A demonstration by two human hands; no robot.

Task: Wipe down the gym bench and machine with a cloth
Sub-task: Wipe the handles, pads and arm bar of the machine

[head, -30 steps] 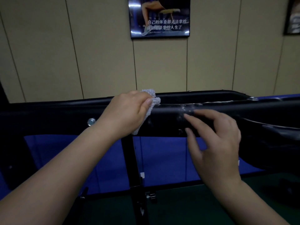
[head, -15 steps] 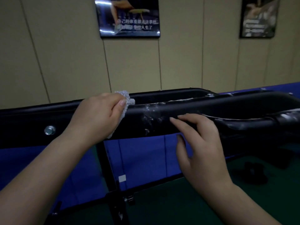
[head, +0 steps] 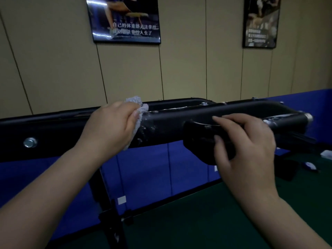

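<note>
A black machine bar [head: 167, 130] runs across the view at chest height, with white smears on its top and front. My left hand [head: 111, 126] presses a pale grey cloth [head: 138, 112] onto the bar left of the smears. My right hand [head: 246, 146] rests with fingers spread on a black padded part [head: 199, 137] under the bar's right stretch, thumb against its front. A silver bolt [head: 30, 142] shows on the bar at far left.
A black upright post [head: 106, 200] drops from the bar to the floor. Blue wall padding [head: 161, 169] and green flooring [head: 206, 221] lie behind and below. Two framed posters [head: 124, 20] hang on the beige wall. Small white items [head: 326, 153] lie at far right.
The view has swung right along the bar. My left hand has kept the cloth on the bar. My right hand has shifted from the bar's front onto the black padded part.
</note>
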